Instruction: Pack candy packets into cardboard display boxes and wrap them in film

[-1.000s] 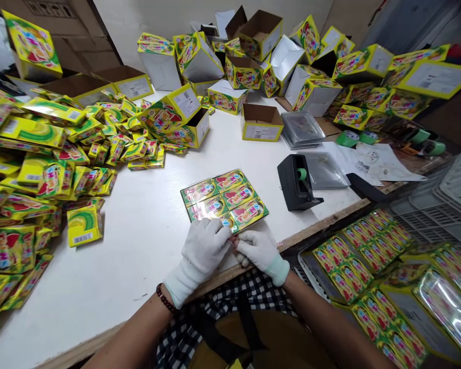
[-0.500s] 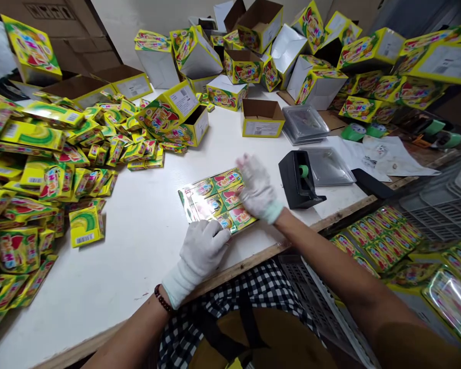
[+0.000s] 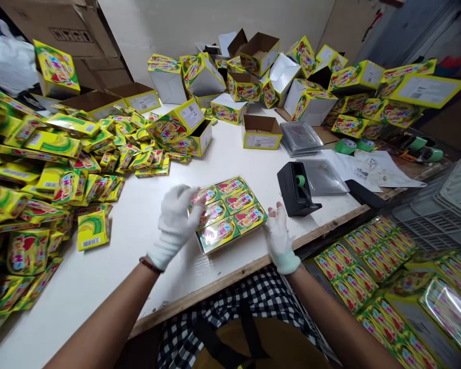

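A film-wrapped pack of six yellow candy boxes (image 3: 230,212) lies flat on the white table (image 3: 138,246), close to its near edge and between the person's two gloved hands. The left hand (image 3: 175,221) is at the pack's left end, its loosely bent fingers laid against the wrap there; the picture is blurred at that spot, so I cannot tell whether it grips or only touches. The right hand (image 3: 279,237) is open with its fingers spread, just beside the pack's right corner and, as far as can be seen, not touching it. Right of the pack, near the table's right edge, stands a black tape dispenser (image 3: 296,188) with a green roll, and just beyond it lies a clear plastic tray (image 3: 325,177). Farther back are a stack of clear trays (image 3: 301,138) and a small open carton (image 3: 261,132). A heap of loose yellow packets (image 3: 61,169) covers the table's left side, and open and closed yellow boxes (image 3: 276,77) are piled along the far edge against a pale wall (image 3: 215,20). Papers (image 3: 376,169) and green tape rolls (image 3: 353,146) lie at the far right corner. Beyond the right edge, lower down, a crate (image 3: 311,261) holds finished wrapped packs (image 3: 353,266). A brown cardboard carton (image 3: 61,31) stands at the far left.
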`<action>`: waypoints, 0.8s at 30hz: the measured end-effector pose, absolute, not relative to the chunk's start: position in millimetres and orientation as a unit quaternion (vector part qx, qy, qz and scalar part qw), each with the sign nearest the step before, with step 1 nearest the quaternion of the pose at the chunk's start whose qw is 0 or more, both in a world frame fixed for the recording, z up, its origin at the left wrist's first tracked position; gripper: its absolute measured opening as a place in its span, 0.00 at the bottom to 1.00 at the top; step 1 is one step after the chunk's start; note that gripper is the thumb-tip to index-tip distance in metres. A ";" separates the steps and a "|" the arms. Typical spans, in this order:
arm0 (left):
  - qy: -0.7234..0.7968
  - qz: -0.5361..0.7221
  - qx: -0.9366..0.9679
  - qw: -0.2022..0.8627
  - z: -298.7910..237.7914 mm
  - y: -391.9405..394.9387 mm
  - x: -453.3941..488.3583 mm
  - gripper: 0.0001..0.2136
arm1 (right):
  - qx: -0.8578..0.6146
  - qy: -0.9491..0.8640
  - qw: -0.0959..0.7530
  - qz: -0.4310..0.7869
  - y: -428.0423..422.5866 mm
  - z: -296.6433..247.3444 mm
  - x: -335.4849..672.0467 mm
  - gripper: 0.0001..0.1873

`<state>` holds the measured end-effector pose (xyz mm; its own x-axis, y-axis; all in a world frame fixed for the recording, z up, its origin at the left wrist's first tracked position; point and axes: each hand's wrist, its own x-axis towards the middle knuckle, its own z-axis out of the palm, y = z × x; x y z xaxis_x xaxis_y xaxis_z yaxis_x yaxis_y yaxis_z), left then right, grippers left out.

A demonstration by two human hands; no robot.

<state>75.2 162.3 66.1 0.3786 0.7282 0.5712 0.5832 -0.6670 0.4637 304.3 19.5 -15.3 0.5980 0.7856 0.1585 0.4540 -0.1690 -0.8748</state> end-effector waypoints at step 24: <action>0.489 0.431 0.605 0.457 16.4 39.6 80.1 0.21 | -0.578 -0.806 0.127 -0.019 59.0 48.7 255.2 0.30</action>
<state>80.1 39.6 16.4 0.1498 0.9859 0.0749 0.1985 -0.1042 0.9746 255.2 59.0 48.7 -0.2999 0.9268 0.2259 0.9363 0.3314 -0.1164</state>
